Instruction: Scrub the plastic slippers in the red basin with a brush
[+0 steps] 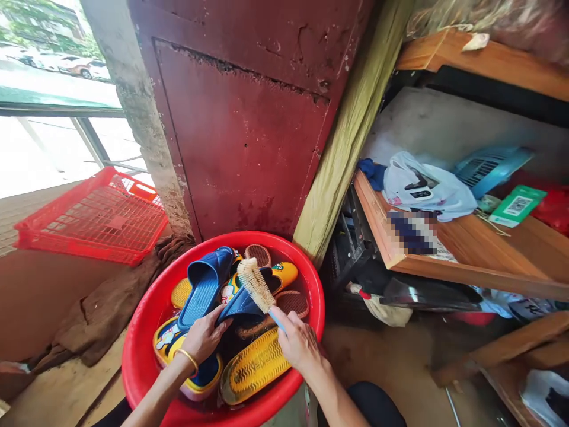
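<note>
My left hand [205, 337], with a gold bangle at the wrist, is closed on the edge of a blue slipper [240, 303] over the tub. In my right hand [301, 341] is the pale blue handle of a scrub brush [255, 284]. Its cream bristles lie over the slipper; whether they touch it I cannot tell. Beside the left hand, a second blue slipper [202, 290] rests on the pile. A yellow slipper [258, 362] lies sole up below both hands. More yellow and brown-soled slippers sit in water in the red tub [131, 356].
A red plastic crate [95, 222] rests on a ledge at left, above a brown cloth [95, 329]. Behind the tub stands a dark red door [244, 136]. At right, a wooden shelf [480, 243] holds a white bag [429, 184], a blue basket [491, 169] and a green card [518, 206].
</note>
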A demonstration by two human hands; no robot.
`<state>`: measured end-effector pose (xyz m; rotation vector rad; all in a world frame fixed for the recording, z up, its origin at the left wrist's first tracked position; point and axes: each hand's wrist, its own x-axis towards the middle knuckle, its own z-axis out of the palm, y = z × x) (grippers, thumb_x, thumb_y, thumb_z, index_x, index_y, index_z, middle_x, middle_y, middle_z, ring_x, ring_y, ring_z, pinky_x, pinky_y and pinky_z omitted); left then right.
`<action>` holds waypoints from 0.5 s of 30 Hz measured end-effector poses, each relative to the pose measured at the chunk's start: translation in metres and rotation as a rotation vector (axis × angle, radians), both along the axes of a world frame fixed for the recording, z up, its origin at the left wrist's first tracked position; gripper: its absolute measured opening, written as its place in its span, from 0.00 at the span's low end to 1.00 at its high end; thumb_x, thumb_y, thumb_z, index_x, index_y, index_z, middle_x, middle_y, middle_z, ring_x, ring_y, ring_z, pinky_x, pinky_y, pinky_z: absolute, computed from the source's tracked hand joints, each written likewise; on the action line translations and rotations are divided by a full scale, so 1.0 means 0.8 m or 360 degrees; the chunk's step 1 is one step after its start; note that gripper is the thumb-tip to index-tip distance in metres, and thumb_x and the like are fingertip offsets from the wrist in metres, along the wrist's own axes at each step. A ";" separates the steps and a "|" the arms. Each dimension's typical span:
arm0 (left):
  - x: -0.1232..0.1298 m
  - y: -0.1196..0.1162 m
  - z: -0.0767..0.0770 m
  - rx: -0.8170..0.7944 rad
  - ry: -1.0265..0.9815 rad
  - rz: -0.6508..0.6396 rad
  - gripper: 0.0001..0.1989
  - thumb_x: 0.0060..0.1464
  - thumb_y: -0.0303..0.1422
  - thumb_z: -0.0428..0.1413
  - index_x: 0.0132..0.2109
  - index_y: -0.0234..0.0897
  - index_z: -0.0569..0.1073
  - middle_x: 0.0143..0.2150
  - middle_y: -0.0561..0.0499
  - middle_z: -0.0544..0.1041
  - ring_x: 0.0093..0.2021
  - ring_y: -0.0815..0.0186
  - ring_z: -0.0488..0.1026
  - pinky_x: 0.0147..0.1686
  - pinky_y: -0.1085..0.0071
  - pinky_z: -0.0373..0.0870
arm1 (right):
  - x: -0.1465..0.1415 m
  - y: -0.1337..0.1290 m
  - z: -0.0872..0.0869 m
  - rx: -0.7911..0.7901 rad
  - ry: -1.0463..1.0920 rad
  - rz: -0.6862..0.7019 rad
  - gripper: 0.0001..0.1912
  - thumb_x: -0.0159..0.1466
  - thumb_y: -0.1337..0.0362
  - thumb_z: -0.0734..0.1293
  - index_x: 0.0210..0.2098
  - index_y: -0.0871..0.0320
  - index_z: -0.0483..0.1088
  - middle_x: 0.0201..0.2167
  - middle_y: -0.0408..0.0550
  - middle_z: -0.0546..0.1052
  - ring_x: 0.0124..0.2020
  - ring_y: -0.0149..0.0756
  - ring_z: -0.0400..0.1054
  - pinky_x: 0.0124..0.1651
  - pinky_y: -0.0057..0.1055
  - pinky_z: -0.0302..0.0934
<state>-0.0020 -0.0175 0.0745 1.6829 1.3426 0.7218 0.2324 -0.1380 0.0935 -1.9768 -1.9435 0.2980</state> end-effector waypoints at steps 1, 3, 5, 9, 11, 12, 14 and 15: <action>-0.002 0.000 -0.001 0.0002 -0.0009 -0.0034 0.14 0.42 0.46 0.61 0.36 0.47 0.78 0.35 0.49 0.83 0.43 0.48 0.79 0.47 0.62 0.71 | 0.002 0.002 -0.004 -0.0015 -0.0023 -0.0049 0.33 0.65 0.72 0.59 0.68 0.45 0.61 0.46 0.49 0.79 0.44 0.38 0.76 0.47 0.29 0.67; -0.009 -0.001 -0.002 -0.0063 -0.0071 -0.0057 0.14 0.42 0.47 0.60 0.34 0.46 0.78 0.33 0.49 0.83 0.42 0.48 0.79 0.45 0.62 0.73 | 0.010 0.003 -0.013 -0.0032 -0.0022 -0.0139 0.33 0.65 0.74 0.59 0.67 0.47 0.62 0.45 0.51 0.79 0.44 0.38 0.76 0.48 0.29 0.67; -0.017 -0.003 0.003 -0.0157 -0.0145 0.0039 0.16 0.41 0.49 0.60 0.35 0.44 0.78 0.34 0.49 0.83 0.45 0.47 0.78 0.46 0.62 0.75 | 0.015 0.002 -0.019 0.0024 0.0042 -0.0235 0.31 0.65 0.74 0.58 0.66 0.50 0.63 0.45 0.51 0.80 0.45 0.38 0.75 0.49 0.30 0.67; -0.023 -0.010 0.027 -0.0250 -0.0177 0.0274 0.21 0.35 0.49 0.63 0.37 0.44 0.78 0.39 0.49 0.84 0.55 0.45 0.75 0.52 0.60 0.74 | 0.009 0.000 -0.018 0.0320 0.0242 -0.0233 0.30 0.67 0.71 0.57 0.67 0.51 0.62 0.51 0.51 0.78 0.50 0.39 0.73 0.53 0.32 0.67; -0.021 -0.016 0.037 -0.0305 -0.0160 0.0232 0.21 0.34 0.49 0.64 0.36 0.45 0.79 0.39 0.50 0.84 0.55 0.43 0.74 0.52 0.59 0.75 | 0.003 0.000 -0.013 0.0375 0.0225 -0.0132 0.30 0.68 0.68 0.57 0.68 0.50 0.61 0.48 0.51 0.79 0.45 0.39 0.75 0.49 0.30 0.68; -0.022 -0.018 0.040 -0.0326 -0.0159 0.0205 0.19 0.34 0.49 0.64 0.35 0.45 0.79 0.39 0.50 0.84 0.55 0.43 0.75 0.51 0.59 0.76 | 0.002 0.000 -0.012 0.0367 0.0184 -0.0095 0.30 0.68 0.67 0.58 0.68 0.48 0.60 0.46 0.50 0.79 0.41 0.38 0.75 0.46 0.29 0.69; -0.026 -0.021 0.039 -0.0325 -0.0149 0.0189 0.17 0.36 0.48 0.63 0.33 0.46 0.80 0.38 0.51 0.84 0.54 0.44 0.75 0.49 0.60 0.77 | 0.003 0.002 -0.011 0.0315 0.0096 -0.0107 0.30 0.68 0.66 0.59 0.68 0.45 0.60 0.41 0.48 0.79 0.35 0.36 0.75 0.40 0.27 0.69; -0.031 -0.020 0.035 -0.0305 -0.0130 0.0187 0.15 0.39 0.48 0.62 0.34 0.47 0.80 0.39 0.51 0.84 0.54 0.46 0.76 0.48 0.61 0.77 | 0.006 0.003 -0.012 0.0285 0.0070 -0.0156 0.30 0.68 0.67 0.58 0.68 0.44 0.61 0.40 0.48 0.79 0.34 0.36 0.75 0.39 0.27 0.68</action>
